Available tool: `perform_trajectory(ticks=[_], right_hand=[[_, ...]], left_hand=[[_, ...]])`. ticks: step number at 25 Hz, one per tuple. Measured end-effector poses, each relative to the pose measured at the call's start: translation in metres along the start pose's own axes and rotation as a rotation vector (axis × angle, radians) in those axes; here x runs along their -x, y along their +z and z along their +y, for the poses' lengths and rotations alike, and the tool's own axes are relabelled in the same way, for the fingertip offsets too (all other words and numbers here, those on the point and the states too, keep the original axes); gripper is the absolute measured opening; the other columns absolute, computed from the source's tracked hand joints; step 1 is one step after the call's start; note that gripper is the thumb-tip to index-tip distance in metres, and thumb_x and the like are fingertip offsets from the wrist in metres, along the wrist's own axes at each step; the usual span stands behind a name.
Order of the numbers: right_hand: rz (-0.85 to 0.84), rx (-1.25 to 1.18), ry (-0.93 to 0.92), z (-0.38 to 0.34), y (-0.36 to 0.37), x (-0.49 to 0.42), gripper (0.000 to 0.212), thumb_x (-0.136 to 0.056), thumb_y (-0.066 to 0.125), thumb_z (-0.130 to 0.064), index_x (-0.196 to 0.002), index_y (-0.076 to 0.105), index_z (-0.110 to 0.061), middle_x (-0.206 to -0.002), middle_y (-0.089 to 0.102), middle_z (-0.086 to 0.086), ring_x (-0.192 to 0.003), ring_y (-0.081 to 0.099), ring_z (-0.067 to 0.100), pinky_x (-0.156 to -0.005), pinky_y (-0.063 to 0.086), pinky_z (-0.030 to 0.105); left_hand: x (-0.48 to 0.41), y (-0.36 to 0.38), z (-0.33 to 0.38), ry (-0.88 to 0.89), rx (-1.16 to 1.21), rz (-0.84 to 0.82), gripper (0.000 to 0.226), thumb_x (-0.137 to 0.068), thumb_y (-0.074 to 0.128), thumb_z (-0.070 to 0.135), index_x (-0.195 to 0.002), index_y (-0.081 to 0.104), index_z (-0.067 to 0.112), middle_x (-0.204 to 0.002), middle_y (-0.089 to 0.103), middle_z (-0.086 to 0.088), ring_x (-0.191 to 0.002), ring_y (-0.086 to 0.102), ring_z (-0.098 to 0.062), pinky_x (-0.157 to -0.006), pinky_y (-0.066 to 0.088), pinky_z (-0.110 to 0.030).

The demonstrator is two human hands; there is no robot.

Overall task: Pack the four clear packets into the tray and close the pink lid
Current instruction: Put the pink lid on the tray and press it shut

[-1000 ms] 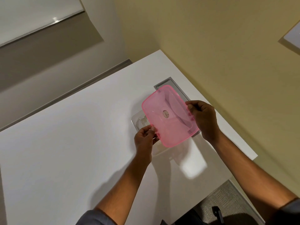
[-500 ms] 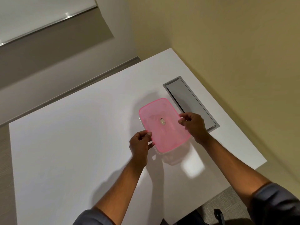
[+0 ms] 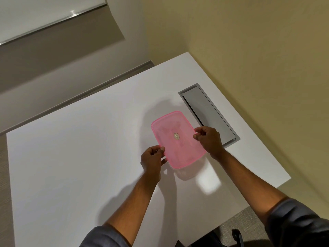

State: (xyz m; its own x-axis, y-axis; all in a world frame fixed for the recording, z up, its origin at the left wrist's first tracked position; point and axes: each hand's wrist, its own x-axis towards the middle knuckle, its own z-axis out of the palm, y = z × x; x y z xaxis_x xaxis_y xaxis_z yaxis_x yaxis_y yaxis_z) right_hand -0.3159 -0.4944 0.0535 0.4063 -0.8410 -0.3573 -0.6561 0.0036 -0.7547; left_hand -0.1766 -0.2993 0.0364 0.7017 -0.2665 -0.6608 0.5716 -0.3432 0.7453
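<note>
The translucent pink lid [image 3: 178,139], with a small round valve at its middle, lies flat over the clear tray on the white table [image 3: 80,157]. Only a thin pale edge of the tray [image 3: 171,166] shows below the lid's near corner. Faint shapes of the packets show through the pink plastic, too blurred to count. My left hand [image 3: 153,158] pinches the lid's near-left edge. My right hand [image 3: 208,139] pinches its right edge.
A grey metal cable hatch [image 3: 208,113] is set into the table just right of the tray. The table's right edge runs close behind my right forearm, with a beige wall beyond. A dark chair part [image 3: 236,236] shows below the near edge.
Both hands have lowered the pink lid from a tilted, raised position down flat onto the tray. The head view has also shifted, so the table sits lower in frame.
</note>
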Motion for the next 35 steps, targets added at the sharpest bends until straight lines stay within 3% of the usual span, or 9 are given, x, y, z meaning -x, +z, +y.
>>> perform_trajectory(ticks=[14,17,21,24,26,29,35], right_hand=[[0.010,0.004,-0.002,0.014,0.004,0.003,0.031,-0.090,0.083,-0.010,-0.121,0.079,-0.005,-0.105,0.082,0.012,-0.100,0.076,0.027,-0.098,0.061,0.039],[0.018,0.013,0.001,0.017,0.007,0.005,0.028,-0.094,0.081,-0.014,-0.121,0.079,-0.005,-0.106,0.081,0.010,-0.098,0.074,0.024,-0.092,0.058,0.034],[-0.008,0.083,0.009,0.023,0.017,0.007,0.023,-0.105,0.068,-0.023,-0.114,0.078,-0.004,-0.097,0.075,0.004,-0.092,0.067,0.021,-0.081,0.045,0.025],[-0.003,0.080,0.014,0.028,0.024,0.008,0.031,-0.110,0.058,-0.026,-0.103,0.077,-0.003,-0.085,0.070,0.001,-0.084,0.067,0.023,-0.064,0.041,0.020],[0.013,0.081,0.023,0.029,0.027,0.008,0.035,-0.111,0.054,-0.029,-0.088,0.072,-0.010,-0.074,0.063,-0.004,-0.074,0.061,0.019,-0.059,0.038,0.023],[0.029,0.068,0.033,0.030,0.029,0.007,0.045,-0.112,0.053,-0.038,-0.069,0.050,-0.024,-0.067,0.055,-0.005,-0.063,0.052,0.014,-0.058,0.037,0.029],[0.081,0.170,0.058,0.034,0.040,0.006,0.056,-0.110,0.039,-0.062,-0.086,0.055,-0.013,-0.072,0.062,0.001,-0.064,0.058,0.019,-0.060,0.046,0.034]], left_hand=[[-0.003,0.003,-0.005,-0.021,-0.050,0.039,0.023,-0.099,0.080,0.013,-0.121,0.074,0.011,-0.104,0.080,-0.009,-0.091,0.081,-0.026,-0.074,0.070,-0.038],[-0.007,0.005,-0.005,-0.037,-0.078,0.048,0.021,-0.100,0.078,0.011,-0.121,0.075,0.010,-0.105,0.080,-0.010,-0.091,0.081,-0.026,-0.072,0.069,-0.038],[-0.014,0.009,-0.002,-0.072,-0.145,0.049,0.020,-0.102,0.075,0.010,-0.122,0.074,0.010,-0.110,0.078,-0.010,-0.089,0.080,-0.026,-0.055,0.063,-0.029],[-0.017,0.014,-0.001,-0.050,-0.214,0.057,0.017,-0.102,0.073,0.010,-0.119,0.072,0.012,-0.112,0.076,-0.009,-0.093,0.078,-0.027,-0.052,0.061,-0.027],[-0.019,0.020,-0.004,-0.014,-0.270,0.066,0.019,-0.100,0.071,0.010,-0.116,0.065,0.016,-0.110,0.073,-0.006,-0.091,0.075,-0.023,-0.056,0.061,-0.030],[-0.020,0.025,-0.005,-0.034,-0.321,0.065,0.023,-0.101,0.068,0.016,-0.118,0.056,0.025,-0.110,0.069,-0.002,-0.097,0.072,-0.024,-0.077,0.068,-0.042],[-0.027,0.027,-0.010,0.031,-0.452,0.069,0.009,-0.102,0.056,0.010,-0.106,0.054,0.017,-0.105,0.067,-0.007,-0.098,0.070,-0.028,-0.087,0.068,-0.051]])
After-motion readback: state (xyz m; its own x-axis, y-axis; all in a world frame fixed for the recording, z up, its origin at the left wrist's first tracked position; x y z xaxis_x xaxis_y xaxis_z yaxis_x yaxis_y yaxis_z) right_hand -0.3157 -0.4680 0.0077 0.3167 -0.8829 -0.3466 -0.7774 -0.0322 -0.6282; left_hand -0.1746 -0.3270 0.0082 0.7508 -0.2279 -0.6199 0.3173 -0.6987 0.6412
